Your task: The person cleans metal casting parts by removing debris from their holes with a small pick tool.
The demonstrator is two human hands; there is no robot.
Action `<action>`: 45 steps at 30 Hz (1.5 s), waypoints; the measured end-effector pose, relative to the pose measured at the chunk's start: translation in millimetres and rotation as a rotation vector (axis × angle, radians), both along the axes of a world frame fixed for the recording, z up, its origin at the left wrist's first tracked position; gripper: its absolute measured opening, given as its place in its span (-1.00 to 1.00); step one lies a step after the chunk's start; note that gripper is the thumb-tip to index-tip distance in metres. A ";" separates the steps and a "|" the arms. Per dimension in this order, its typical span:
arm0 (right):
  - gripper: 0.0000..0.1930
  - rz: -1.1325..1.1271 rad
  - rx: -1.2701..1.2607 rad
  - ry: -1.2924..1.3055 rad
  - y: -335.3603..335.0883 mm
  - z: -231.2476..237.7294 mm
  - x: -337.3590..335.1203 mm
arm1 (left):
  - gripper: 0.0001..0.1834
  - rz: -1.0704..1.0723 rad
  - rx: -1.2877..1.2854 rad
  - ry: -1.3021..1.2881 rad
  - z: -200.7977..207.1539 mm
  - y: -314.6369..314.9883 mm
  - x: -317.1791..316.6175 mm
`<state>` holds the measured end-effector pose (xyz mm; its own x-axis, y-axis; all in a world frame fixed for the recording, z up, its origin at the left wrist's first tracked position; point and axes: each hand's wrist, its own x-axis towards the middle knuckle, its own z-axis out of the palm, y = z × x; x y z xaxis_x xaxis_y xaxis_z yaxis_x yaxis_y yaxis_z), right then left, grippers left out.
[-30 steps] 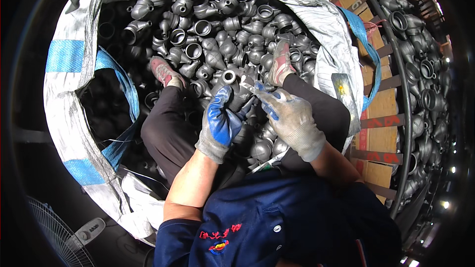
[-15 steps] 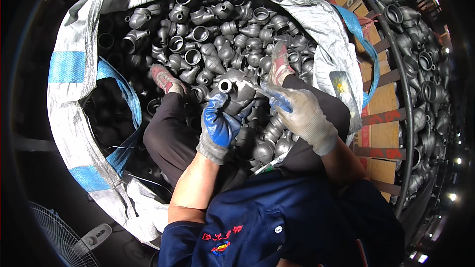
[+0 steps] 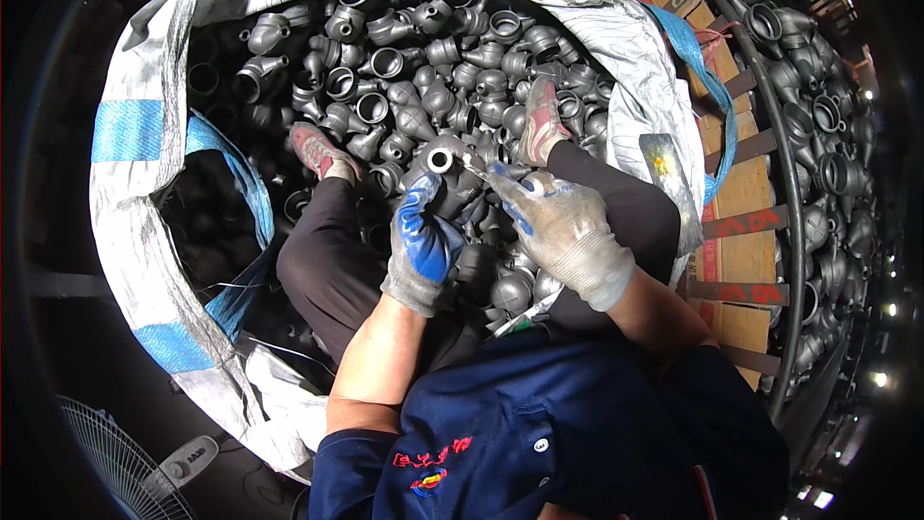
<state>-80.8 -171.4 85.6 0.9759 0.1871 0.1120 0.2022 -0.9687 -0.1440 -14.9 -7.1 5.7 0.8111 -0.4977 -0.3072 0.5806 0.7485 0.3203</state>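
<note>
My left hand, in a grey glove with a blue coated palm, is closed around a dark grey, rounded hollow part. The part has a short spout whose round end shows a pale rim. My right hand, in a dirty whitish glove with blue on the fingers, is closed on a thin, light, blade-like tool. Its tip lies against the part, just right of the spout. The tool's handle is hidden in the fingers. Many similar grey hollow parts lie heaped around my feet and below my hands.
A large white woven bulk bag with blue straps encircles the heap and my legs. To the right stands a metal-barred cage lined with cardboard, with more grey parts beyond it. A fan is at the lower left.
My right hand has shifted left and slightly down, turning its back more upward, and the tool has moved closer to the spout. The left hand and its part have turned slightly.
</note>
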 end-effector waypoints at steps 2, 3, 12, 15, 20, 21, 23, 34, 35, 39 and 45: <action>-0.49 0.005 -0.012 0.007 1.2 -0.9 -0.6 | -0.70 -0.001 0.023 0.004 -2.9 0.5 0.1; -0.49 0.020 -0.018 -0.001 0.9 -0.9 -0.6 | -0.68 0.002 0.015 0.000 -3.9 0.6 0.1; -0.64 -0.117 0.773 0.345 -26.9 4.0 -1.1 | -0.72 -0.002 -0.021 -0.041 4.4 4.2 0.5; -0.67 -0.189 1.042 0.377 -33.2 -0.7 -2.8 | -0.71 -0.006 -0.069 -0.056 7.3 1.4 -0.3; -0.66 -0.204 1.089 0.405 -31.9 -6.1 -1.8 | -0.66 -0.022 -0.084 -0.072 4.8 0.6 -1.7; -0.66 -0.197 1.071 0.398 -29.8 -6.0 -1.3 | -0.65 -0.020 -0.064 -0.066 3.6 1.3 -1.7; -0.65 -0.144 0.902 0.315 -24.8 -4.3 -1.1 | -0.64 -0.027 -0.052 -0.054 0.6 2.4 -1.4; -0.64 -0.115 0.850 0.363 -24.6 -1.1 1.1 | -0.59 -0.030 -0.067 -0.071 0.9 3.8 1.4; -0.65 -0.123 0.848 0.352 -26.0 -1.8 1.1 | -0.59 -0.027 -0.067 -0.066 1.8 2.7 0.9; -0.62 -0.112 0.867 0.558 -30.3 -1.7 -0.6 | -0.57 -0.043 -0.098 -0.005 4.3 1.2 0.8; -0.35 -0.160 1.570 0.293 -23.5 -4.3 1.5 | -0.59 -0.039 -0.092 -0.040 1.4 0.4 -1.6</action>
<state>-79.3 -194.9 81.3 0.9946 -0.0291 -0.0999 -0.0940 0.1608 -0.9825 -16.5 -6.7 7.1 0.8016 -0.5533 -0.2263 0.5975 0.7531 0.2753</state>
